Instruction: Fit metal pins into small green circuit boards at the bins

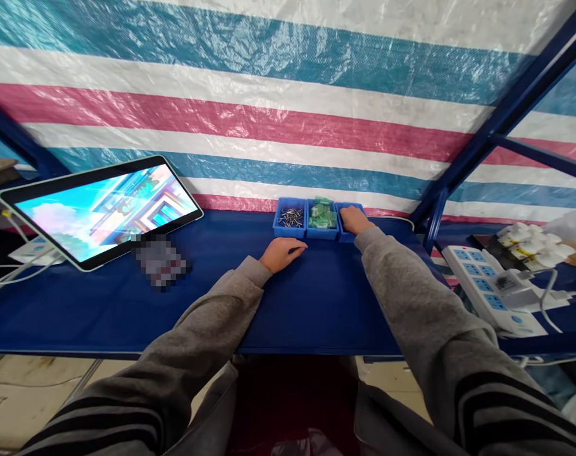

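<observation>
Blue plastic makes up three small open bins standing side by side near the back edge of the table (316, 316), and the work in view centres on them. Loose metal screws or similar fasteners (292, 218) lie in the left bin (289, 233), heaped in no order, while small green packets (322, 214) fill the middle bin (322, 234); what they contain is too small to tell. The right hand (356, 220) reaches into the right bin (346, 236), palm down, its fingers bent out of sight, so I cannot tell how far they are open, whether they grip anything, or what that bin holds. The left hand (283, 254) is at the tabletop just in front of the left bin, partly open, the fingers loosely bent and the thumb close to the forefinger, with nothing visible in its hold. As for progress, this looks to me like a reaching or picking stage: fasteners and packets sit in their own bins, and no joined or finished piece shows in either hand. How much has been done altogether, and how much is left, cannot be judged from this view. Off to the left, a lit screen (112, 209) stands tilted; at the right is a white power strip (482, 278).
</observation>
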A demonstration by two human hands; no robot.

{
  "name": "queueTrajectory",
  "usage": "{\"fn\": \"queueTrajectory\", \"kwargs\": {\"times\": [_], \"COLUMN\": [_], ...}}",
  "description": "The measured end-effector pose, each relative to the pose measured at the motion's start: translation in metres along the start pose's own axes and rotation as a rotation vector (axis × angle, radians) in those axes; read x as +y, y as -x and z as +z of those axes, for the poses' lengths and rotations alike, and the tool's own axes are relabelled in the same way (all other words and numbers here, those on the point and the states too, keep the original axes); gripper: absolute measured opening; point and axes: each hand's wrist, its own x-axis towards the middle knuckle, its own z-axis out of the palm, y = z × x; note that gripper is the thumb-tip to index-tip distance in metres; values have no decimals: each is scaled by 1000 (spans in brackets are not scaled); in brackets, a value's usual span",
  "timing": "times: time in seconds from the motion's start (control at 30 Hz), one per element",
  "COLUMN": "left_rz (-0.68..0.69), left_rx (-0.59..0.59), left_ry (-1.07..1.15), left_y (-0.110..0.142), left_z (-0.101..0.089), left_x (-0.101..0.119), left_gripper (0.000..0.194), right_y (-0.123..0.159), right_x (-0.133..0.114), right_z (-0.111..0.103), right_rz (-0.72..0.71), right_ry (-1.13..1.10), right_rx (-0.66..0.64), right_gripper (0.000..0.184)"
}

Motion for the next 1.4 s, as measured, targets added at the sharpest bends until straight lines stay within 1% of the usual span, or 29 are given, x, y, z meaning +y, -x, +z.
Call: {"fn": "queueTrajectory", "kwargs": {"times": [0.13,0.23,0.3,0.37,0.43,0.5,0.53,0.6,0.67,0.73,0.77,0.8,0.9,0.97,1.07,1.17,1.3,1.4], "left_rz": [-3,-9,-9,-13,-30,-69,-96,-149,-189,-212,-218,-220,-203,-187,-175,-168,-135,-112], "left_rx": [-2,20,31,45,85,166,217,309,365,386,387,381,319,266,198,116,-63,-206], "left_ry": [-1,9,12,13,20,35,46,67,81,84,84,83,51,6,-58,-101,-125,-125], "left_y": [0,0,0,0,1,0,0,0,0,-1,-1,-2,-1,0,3,5,9,14], "left_z": [1,2,1,0,-1,-2,-2,-2,-3,-5,-6,-7,-9,-9,-7,-7,-9,-10], "left_x": [0,-1,0,1,4,6,7,7,7,7,7,7,9,12,14,14,14,15], "left_gripper": [26,26,26,26,25,24,23,23,22,23,23,23,23,22,22,26,46,61], "right_y": [-1,-4,-2,6,19,35,44,61,74,83,86,88,93,95,97,97,98,102], "right_x": [5,15,20,18,6,-15,-27,-53,-75,-87,-90,-91,-88,-84,-80,-76,-69,-67], "right_z": [4,0,-6,-11,-14,-10,-6,8,26,42,48,52,56,53,50,50,49,43], "right_rz": [69,117,198,251,222,126,97,77,110,147,149,127,64,14,-72,-104,-104,-75], "right_ry": [-51,-155,-384,-619,-852,-1159,-1329,-1586,-1705,-1680,-1613,-1518,-1235,-1077,-885,-758,-685,-603], "right_rx": [92,167,337,548,701,769,774,718,719,706,693,643,470,418,386,375,402,392], "right_gripper": [39,36,33,31,31,30,30,31,32,32,32,31,29,28,31,35,41,43]}}
